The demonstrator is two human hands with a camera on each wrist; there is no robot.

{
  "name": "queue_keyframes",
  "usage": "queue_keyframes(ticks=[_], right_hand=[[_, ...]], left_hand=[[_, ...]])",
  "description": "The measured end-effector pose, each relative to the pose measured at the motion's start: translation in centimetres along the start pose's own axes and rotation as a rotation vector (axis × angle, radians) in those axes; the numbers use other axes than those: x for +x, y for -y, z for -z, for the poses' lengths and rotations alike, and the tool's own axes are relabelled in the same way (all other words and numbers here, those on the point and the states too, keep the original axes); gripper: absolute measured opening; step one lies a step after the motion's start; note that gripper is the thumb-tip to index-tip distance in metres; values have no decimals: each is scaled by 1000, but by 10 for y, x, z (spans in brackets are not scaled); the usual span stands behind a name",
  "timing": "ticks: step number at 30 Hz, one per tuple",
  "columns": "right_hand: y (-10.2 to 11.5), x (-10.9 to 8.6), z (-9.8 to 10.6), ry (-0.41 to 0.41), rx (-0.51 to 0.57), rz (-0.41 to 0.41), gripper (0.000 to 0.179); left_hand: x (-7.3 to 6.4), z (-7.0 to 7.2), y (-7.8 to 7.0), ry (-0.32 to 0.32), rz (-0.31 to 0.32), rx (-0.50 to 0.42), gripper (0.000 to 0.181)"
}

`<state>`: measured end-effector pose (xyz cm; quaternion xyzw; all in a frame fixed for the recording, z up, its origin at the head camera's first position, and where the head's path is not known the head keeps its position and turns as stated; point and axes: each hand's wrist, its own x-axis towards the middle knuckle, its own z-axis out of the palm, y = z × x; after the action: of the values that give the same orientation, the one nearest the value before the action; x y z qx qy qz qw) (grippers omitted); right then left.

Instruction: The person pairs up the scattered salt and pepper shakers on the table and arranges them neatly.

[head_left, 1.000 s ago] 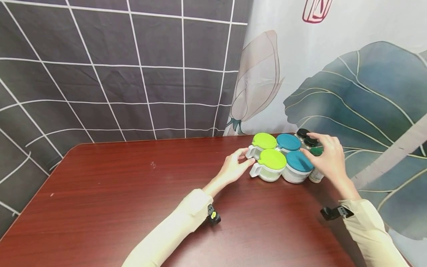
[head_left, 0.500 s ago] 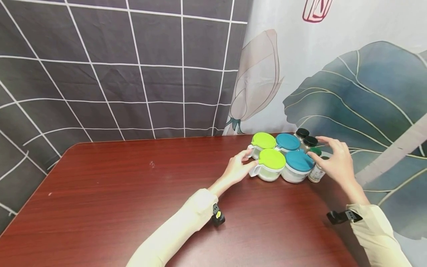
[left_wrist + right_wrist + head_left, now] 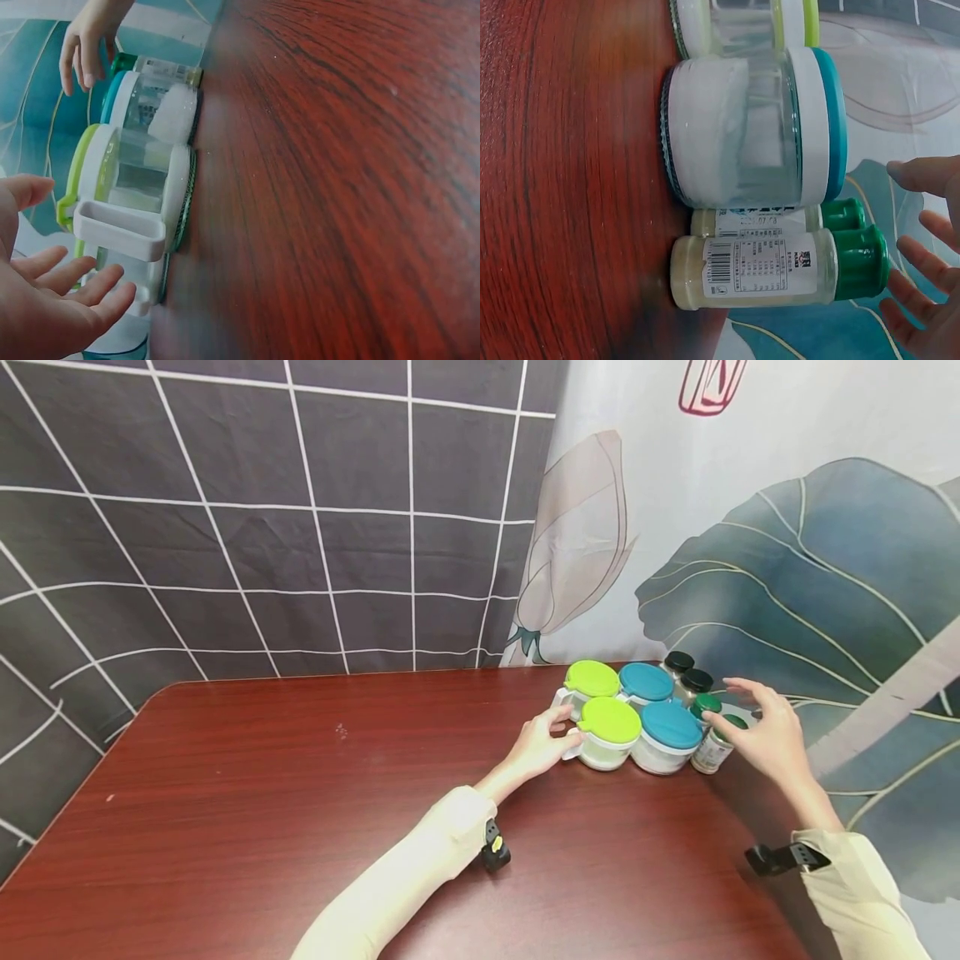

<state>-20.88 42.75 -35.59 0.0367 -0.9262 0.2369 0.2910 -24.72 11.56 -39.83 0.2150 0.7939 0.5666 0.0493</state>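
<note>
A person's left hand [image 3: 538, 747], fingers spread, is just beside two handled green-lidded jars [image 3: 611, 720]; the right hand [image 3: 772, 737], likewise spread, is near two green-capped shakers [image 3: 761, 266] of pale powder. Between stand two blue-lidded jars [image 3: 671, 727], the front one part-filled with white, with black-capped bottles [image 3: 697, 681] behind the shakers, all grouped at the table's [image 3: 300, 827] right.

The front jar [image 3: 139, 176] has a lime-green lid [image 3: 611, 720] and a white handle [image 3: 120, 231]; another lid [image 3: 671, 725] is teal blue. Two bottle caps [image 3: 861, 262] are dark green, two tops [image 3: 697, 680] black. One label [image 3: 761, 266] is white with dark print (a striped barcode among it). The table [image 3: 262, 802] is reddish brown, streaked darker. White lines grid a dark grey cloth [image 3: 360, 452]; the white curtain [image 3: 637, 402] shows a blue-green leaf [image 3: 832, 552]. Sleeves [image 3: 405, 877] are cream.
</note>
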Motion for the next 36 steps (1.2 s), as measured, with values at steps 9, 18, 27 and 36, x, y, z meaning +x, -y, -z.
queue_keyframes(ticks=[9, 18, 27, 36], right_hand=[[-11, -3, 7, 101, 67, -122, 68], [-41, -3, 1, 195, 45, -187, 75], [-35, -4, 4, 248, 65, -209, 75], [-30, -8, 8, 263, 72, -207, 73]], left_hand=[[3, -5, 4, 0, -26, -20, 51], [5, -8, 8, -17, -43, 10, 48], [6, -11, 10, -49, -45, 0, 42], [5, -13, 12, -72, -53, -4, 39]])
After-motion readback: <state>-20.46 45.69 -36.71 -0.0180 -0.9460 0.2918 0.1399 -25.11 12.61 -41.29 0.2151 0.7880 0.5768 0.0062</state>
